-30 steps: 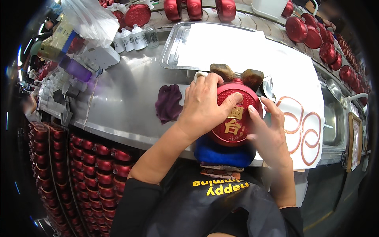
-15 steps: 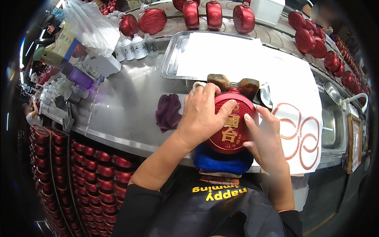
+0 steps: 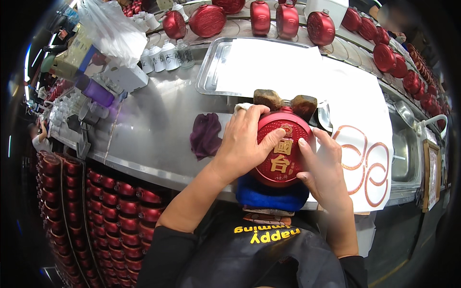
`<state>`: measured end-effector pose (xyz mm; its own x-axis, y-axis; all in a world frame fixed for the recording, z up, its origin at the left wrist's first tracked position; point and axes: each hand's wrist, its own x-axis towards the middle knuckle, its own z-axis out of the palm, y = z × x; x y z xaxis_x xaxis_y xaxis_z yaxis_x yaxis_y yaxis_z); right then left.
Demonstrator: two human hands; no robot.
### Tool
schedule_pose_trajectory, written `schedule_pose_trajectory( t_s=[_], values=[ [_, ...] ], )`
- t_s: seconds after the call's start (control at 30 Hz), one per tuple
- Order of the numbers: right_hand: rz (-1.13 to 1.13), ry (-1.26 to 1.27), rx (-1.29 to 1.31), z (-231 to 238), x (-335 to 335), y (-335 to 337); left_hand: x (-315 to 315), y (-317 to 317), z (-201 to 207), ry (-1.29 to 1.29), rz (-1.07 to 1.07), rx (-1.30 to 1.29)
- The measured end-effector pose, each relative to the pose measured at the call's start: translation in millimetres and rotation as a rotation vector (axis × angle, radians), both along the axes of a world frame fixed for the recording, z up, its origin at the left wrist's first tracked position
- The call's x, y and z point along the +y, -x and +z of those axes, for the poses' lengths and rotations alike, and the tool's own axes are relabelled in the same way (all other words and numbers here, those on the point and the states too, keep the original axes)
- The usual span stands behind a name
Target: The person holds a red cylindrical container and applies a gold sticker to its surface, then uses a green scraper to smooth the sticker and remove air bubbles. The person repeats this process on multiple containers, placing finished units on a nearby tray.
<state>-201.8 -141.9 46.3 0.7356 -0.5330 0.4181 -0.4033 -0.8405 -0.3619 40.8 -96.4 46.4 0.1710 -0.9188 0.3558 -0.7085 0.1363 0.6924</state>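
Both hands at the round red bottle (image 3: 282, 150), one at each side, with the bottle between them. From left to right: purple cloth (image 3: 205, 137), crumpled on the metal surface (image 3: 149, 120), lies just left of the working hand. Left hand (image 3: 241, 139) is palm down, closed over the bottle's upper left rim, fingers toward the neck, thumb laid across the raised gold lettering; its undersides are hidden. Bottle itself: directly ahead of the wearer's body, decorated face up, front edge over a blue pad (image 3: 261, 194). Long axis, neck to base, points away from the wearer, top leaning slightly right; neck end sits by two brown blocks (image 3: 304, 106). Tilt of the face cannot be judged from here. Right hand (image 3: 329, 170) is at the right rim, thumb low, fingers higher, fingertips on or beside the edge; partly blurred, so cannot tell whether it grips or only rests. Left hand is the nearer to the neck and covers more. Farther right, orange looped bands (image 3: 353, 167) lie on a white sheet (image 3: 355, 96), apart from the right hand.
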Motion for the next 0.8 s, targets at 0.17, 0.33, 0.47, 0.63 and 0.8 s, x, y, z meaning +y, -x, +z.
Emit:
schedule_pose_trajectory(
  t_s=[0.17,0.33,0.47,0.63,0.8],
  values=[
    [-0.012,-0.023,-0.004,-4,3,3,10,-3,-2,-0.079,-0.015,0.030],
    [0.019,0.000,-0.001,0,7,5,22,-2,-6,-0.021,-0.039,-0.034],
    [-0.002,-0.003,0.055,8,17,7,33,-1,-10,-0.002,-0.039,-0.082],
    [0.003,-0.018,0.122,10,24,9,37,1,-13,-0.001,-0.054,-0.087],
    [0.005,-0.004,0.120,10,28,11,37,0,-16,0.015,-0.067,-0.103]
  ],
)
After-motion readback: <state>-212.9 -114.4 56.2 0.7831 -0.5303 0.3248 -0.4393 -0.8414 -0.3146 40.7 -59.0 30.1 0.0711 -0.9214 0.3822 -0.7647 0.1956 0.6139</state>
